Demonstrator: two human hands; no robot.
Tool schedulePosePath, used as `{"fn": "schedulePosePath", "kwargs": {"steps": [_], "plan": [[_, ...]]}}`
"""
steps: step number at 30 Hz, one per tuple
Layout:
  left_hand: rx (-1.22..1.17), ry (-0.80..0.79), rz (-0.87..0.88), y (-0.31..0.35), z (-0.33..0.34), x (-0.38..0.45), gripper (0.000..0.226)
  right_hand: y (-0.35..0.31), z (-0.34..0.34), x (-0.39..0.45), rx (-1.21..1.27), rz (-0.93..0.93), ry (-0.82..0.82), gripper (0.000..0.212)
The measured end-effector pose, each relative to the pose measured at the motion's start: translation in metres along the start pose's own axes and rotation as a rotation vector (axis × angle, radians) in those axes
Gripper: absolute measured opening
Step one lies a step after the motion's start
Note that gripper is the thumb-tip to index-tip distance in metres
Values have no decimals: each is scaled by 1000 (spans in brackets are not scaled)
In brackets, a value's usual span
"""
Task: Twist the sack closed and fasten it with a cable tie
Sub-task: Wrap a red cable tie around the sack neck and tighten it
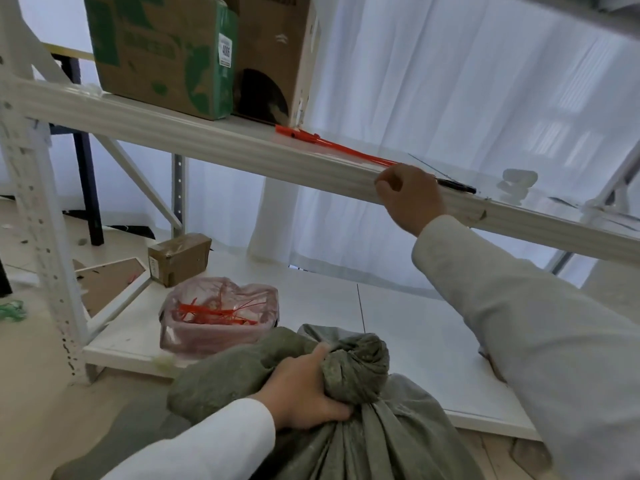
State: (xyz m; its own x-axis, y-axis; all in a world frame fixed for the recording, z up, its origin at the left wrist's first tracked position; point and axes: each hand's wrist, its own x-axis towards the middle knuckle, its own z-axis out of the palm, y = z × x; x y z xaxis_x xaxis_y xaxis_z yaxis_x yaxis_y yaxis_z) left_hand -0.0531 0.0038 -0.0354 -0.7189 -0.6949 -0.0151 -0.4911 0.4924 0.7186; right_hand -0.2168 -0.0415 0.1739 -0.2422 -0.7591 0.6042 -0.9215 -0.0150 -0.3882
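A grey-green sack (374,441) stands at the bottom middle, its neck twisted into a tight knob. My left hand (308,389) grips that twisted neck from the left. Up at the front edge of the upper shelf (207,140) is my right hand (410,197), its fingers curled at the end of an orange cable tie (332,144) that lies along the shelf. Whether the fingers pinch the tie is hidden by the back of the hand. A black tool or tie (453,185) lies just right of that hand.
A pink plastic bag (218,317) holding several orange cable ties sits on the lower white shelf (415,341), left of the sack. A small cardboard box (180,258) lies behind it. Large cartons (162,53) stand on the upper shelf at left. White curtains hang behind.
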Motion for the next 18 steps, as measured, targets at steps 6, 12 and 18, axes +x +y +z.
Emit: {"fn": "schedulePosePath", "kwargs": {"steps": [6, 12, 18], "plan": [[-35, -76, -17, -4, -15, 11, 83, -6, 10, 47, -133, -8, -3, 29], [-11, -104, -17, 2, -14, 22, 78, -2, 25, 86, -190, 124, -86, 37], [-8, -124, -26, 2, -12, 29, 78, 7, 25, 105, -334, 229, -292, 40]]}}
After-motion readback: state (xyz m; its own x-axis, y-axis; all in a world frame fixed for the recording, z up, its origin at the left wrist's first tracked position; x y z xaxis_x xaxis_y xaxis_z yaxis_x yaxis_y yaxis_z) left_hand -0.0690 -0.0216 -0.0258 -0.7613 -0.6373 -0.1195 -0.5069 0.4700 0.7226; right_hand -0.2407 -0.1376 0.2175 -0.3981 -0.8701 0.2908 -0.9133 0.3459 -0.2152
